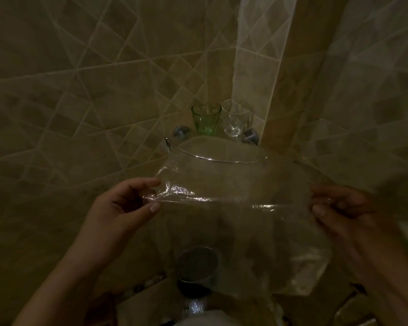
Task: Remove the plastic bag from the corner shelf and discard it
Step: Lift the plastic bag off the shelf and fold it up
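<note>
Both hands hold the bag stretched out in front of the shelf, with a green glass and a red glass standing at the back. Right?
Not quite. In the head view the left hand and right hand do hold the bag before the shelf, but beside the green glass stands a clear glass, not red.

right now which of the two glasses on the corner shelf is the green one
The left glass, nearer the left wall. Its sides are tinted green, while the glass standing beside it on the right is clear and colourless.
</note>
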The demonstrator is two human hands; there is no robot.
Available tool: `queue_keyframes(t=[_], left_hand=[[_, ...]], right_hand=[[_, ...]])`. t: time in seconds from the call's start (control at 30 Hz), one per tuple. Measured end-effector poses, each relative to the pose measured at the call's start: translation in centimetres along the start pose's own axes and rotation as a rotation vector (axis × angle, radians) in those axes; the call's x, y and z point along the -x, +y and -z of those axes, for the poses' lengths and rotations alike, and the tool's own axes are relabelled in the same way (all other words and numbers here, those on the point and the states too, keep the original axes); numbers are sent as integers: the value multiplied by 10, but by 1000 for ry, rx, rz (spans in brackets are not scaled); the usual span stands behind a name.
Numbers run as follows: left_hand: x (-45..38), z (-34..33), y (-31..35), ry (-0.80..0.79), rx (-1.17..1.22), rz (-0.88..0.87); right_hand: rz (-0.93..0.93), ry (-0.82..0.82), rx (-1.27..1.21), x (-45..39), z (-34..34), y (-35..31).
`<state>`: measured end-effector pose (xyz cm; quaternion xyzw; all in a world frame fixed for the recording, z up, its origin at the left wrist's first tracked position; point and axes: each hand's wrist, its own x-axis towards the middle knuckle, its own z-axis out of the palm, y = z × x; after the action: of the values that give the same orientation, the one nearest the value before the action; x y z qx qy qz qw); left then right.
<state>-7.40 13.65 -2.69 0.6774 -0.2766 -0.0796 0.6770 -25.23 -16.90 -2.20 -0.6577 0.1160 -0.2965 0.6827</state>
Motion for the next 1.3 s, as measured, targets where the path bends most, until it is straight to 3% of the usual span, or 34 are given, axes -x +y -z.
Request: queue_keyframes(t=[0.07, 0.17, 0.3, 0.43, 0.6, 0.7, 0.8, 0.87, 0.93, 0.97, 1.03, 1.1, 1.17, 1.3], left_hand=[[1, -1, 1, 28, 0, 23], [4, -6, 4, 21, 3, 31], [4, -17, 13, 47, -89, 28], [1, -24, 23, 92, -375, -25], [-10, -23, 39, -13, -169, -128], [-35, -37, 39, -43, -135, -155], [-66, -54, 36, -196, -171, -173], [-85, -63, 36, -327, -273, -180], [-99, -72, 35, -355, -384, -199], [-105, -75, 34, -293, -461, -227], [-110, -75, 29, -21, -642, -321], [-99, -72, 20, 216, -654, -369], [-73, -73, 0, 252, -530, -267], [-16, -99, -41, 121, -118, 162]], right_hand=[[14, 14, -31, -2, 5, 2], [44, -101, -64, -3, 11, 3], [-13, -199, 214, -3, 14, 4], [58, -106, 487, -6, 17, 3], [250, -183, 730, -19, 32, -14], [159, -241, 794, -34, 34, -20], [39, -434, 980, -46, 19, -20], [-12, -491, 876, -55, -1, -13], [12, -543, 802, -63, -20, 1], [42, -549, 774, -67, -28, 8], [20, -510, 659, -72, -33, 19], [-52, -455, 485, -72, -31, 26], [-94, -407, 344, -69, -23, 31], [-100, -394, 235, -62, -12, 41]])
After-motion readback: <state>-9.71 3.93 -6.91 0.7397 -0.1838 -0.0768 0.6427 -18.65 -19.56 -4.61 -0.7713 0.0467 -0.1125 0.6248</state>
